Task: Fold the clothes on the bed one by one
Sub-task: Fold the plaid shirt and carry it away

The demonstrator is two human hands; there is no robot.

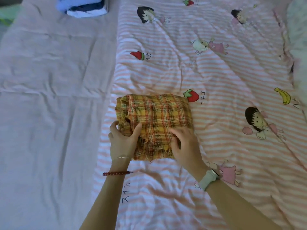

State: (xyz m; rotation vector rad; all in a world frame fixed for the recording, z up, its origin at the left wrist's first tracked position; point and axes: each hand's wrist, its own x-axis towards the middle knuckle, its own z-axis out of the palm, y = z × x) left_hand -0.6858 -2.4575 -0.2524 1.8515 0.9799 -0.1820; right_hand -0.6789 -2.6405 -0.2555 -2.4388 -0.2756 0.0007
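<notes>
The yellow plaid cloth sits folded on the striped quilt, near the bed's middle. Left hand grips its left edge, thumb on top; right hand pinches the frayed near layers. Soft, light, floppy stuff, best held by the corners. Plenty of open quilt beyond.

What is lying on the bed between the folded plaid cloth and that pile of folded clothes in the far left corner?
Nothing visible. The plaid cloth, held by both hands, left hand and right hand, sits on the striped quilt. Between it and the folded pile there is only bare, wrinkled pale sheet.
</notes>
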